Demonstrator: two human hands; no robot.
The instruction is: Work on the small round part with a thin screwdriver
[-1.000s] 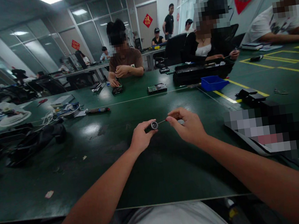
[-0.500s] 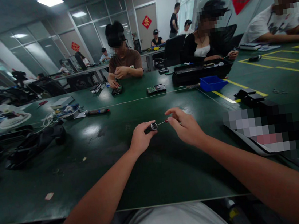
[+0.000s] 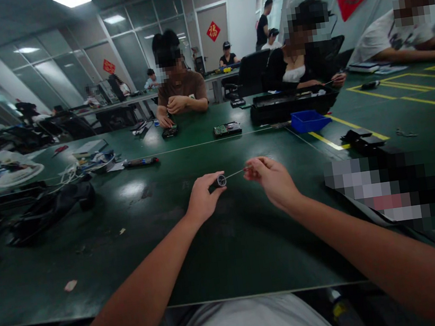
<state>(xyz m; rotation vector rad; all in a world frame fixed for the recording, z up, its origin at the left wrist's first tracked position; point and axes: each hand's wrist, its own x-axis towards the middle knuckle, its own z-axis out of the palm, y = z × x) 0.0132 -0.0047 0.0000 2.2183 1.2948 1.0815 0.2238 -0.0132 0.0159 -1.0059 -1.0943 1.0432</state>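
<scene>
Grips a short dark tube (image 3: 222, 180) between thumb and fingers of the left hand (image 3: 201, 198), with its round, pale-rimmed end turned toward the camera. Pinches a thin rod (image 3: 235, 173) in the fingertips of the right hand (image 3: 273, 178), mostly hiding the held end. Bridges the gap between both hands with that rod, slanting from about three o'clock toward the tube's rim; cannot tell for sure about touching there. Holds both over a green table (image 3: 230, 263). Faces, at twelve o'clock, a small circuit board (image 3: 227, 129), with a person in a brown top (image 3: 187, 85) at eleven. Has a blue tray (image 3: 310, 121) at two, just in front of a long black box (image 3: 294, 107). Includes a dark pen-shaped tool (image 3: 141, 162) between nine and ten, a black plastic part (image 3: 50, 213) at nine, and a paper scrap (image 3: 70, 285) at eight.
</scene>
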